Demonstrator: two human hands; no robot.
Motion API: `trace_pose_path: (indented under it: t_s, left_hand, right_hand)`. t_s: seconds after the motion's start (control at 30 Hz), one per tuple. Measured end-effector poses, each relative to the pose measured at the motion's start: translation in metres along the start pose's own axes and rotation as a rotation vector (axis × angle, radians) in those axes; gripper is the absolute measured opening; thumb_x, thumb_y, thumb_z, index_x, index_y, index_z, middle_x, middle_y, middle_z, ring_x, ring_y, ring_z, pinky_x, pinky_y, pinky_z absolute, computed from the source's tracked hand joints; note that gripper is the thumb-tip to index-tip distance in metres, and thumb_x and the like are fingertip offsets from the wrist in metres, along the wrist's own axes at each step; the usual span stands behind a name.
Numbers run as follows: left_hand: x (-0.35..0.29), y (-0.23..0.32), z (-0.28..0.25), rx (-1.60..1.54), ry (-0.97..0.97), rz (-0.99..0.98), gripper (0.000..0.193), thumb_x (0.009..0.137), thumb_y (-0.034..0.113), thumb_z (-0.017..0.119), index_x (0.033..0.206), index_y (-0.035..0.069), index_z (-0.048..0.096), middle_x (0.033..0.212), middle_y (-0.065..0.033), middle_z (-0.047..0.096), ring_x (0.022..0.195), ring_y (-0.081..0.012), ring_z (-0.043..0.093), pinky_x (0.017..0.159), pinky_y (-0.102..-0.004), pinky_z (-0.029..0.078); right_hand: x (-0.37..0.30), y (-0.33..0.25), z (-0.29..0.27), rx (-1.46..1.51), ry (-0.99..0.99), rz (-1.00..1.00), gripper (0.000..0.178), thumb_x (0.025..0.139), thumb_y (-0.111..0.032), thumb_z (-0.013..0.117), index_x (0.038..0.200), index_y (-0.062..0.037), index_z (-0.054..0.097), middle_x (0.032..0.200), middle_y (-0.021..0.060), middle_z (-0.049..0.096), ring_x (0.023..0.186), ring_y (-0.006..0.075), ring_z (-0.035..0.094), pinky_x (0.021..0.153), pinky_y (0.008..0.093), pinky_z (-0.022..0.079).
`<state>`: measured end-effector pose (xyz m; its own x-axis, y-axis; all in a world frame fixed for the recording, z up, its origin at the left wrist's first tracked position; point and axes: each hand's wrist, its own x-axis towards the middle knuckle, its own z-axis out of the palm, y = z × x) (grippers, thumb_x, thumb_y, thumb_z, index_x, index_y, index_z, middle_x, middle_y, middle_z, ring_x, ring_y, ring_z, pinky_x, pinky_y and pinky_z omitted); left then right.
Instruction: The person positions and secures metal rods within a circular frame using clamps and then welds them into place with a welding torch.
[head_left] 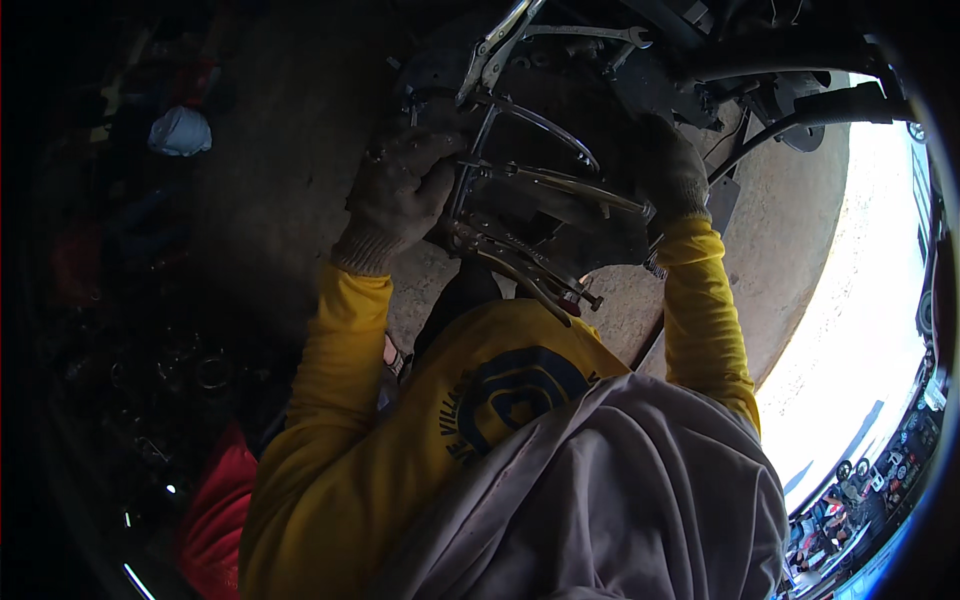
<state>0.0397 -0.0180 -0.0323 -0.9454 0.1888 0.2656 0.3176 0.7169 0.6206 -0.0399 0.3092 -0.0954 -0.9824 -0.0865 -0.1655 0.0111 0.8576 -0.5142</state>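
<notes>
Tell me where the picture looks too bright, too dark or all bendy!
In the head view, the bright ground on the right glares almost pure white; in the head view, the far left sinks toward black, and the gloved right hand is in deep shadow; in the head view, the bright ground's edge bends into a curve.

Locking pliers (pixel 487 242) block the middle; left floor (pixel 275 200) gives room.
</notes>
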Motion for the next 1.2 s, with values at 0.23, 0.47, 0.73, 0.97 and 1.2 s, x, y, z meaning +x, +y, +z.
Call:
trace_pose_path:
  t_s: [0.23, 0.47, 0.73, 0.97, 1.2]
  left_hand:
    - [0.005, -0.016, -0.013, 0.208, -0.152, 0.405, 0.019, 0.087, 0.006, 0.071, 0.105, 0.003, 0.069, 0.110, -0.0118, 0.068, 0.094, -0.0252, 0.070, 0.078, -0.0353, 0.057]
    - [0.012, -0.005, -0.026, -0.213, -0.387, -0.177, 0.031, 0.093, 0.011, 0.072, 0.120, -0.002, 0.063, 0.110, -0.0136, 0.066, 0.093, -0.0222, 0.069, 0.076, -0.0325, 0.057]
    - [0.012, -0.013, -0.025, -0.119, -0.325, 0.027, 0.029, 0.098, 0.015, 0.067, 0.123, 0.001, 0.065, 0.103, -0.0114, 0.068, 0.088, -0.0175, 0.068, 0.077, -0.0307, 0.055]
    - [0.005, -0.031, -0.015, -0.360, -0.300, -0.027, 0.026, 0.097, 0.006, 0.063, 0.123, 0.001, 0.066, 0.105, -0.0075, 0.071, 0.093, -0.0121, 0.066, 0.080, -0.0288, 0.055]
    - [0.007, -0.038, -0.018, -0.391, -0.340, -0.002, 0.029, 0.096, 0.000, 0.060, 0.124, 0.002, 0.066, 0.109, -0.0055, 0.071, 0.097, -0.0091, 0.065, 0.083, -0.0248, 0.054]
  right_hand:
    - [0.009, 0.036, 0.023, -0.220, 0.082, -0.301, 0.034, 0.095, -0.036, 0.056, 0.114, -0.0114, 0.068, 0.110, 0.0181, 0.070, 0.103, 0.0389, 0.067, 0.086, 0.0479, 0.054]
    - [0.018, 0.043, 0.023, -0.246, 0.033, -0.344, 0.029, 0.094, -0.029, 0.058, 0.114, -0.0099, 0.066, 0.113, 0.0188, 0.068, 0.105, 0.0417, 0.065, 0.086, 0.0484, 0.054]
    - [0.032, 0.058, 0.010, -0.336, 0.026, -0.502, 0.027, 0.093, -0.023, 0.059, 0.112, -0.0067, 0.068, 0.111, 0.0174, 0.067, 0.104, 0.0368, 0.065, 0.089, 0.0447, 0.055]
    - [-0.027, 0.030, -0.032, -0.325, 0.295, -0.531, 0.024, 0.097, -0.024, 0.062, 0.111, -0.0048, 0.067, 0.104, 0.0161, 0.067, 0.097, 0.0357, 0.066, 0.083, 0.0440, 0.055]
    - [-0.118, -0.054, -0.074, 0.360, 0.333, -0.052, 0.042, 0.097, -0.004, 0.060, 0.138, -0.0007, 0.050, 0.093, 0.0064, 0.062, 0.077, 0.0124, 0.061, 0.064, 0.0265, 0.052]
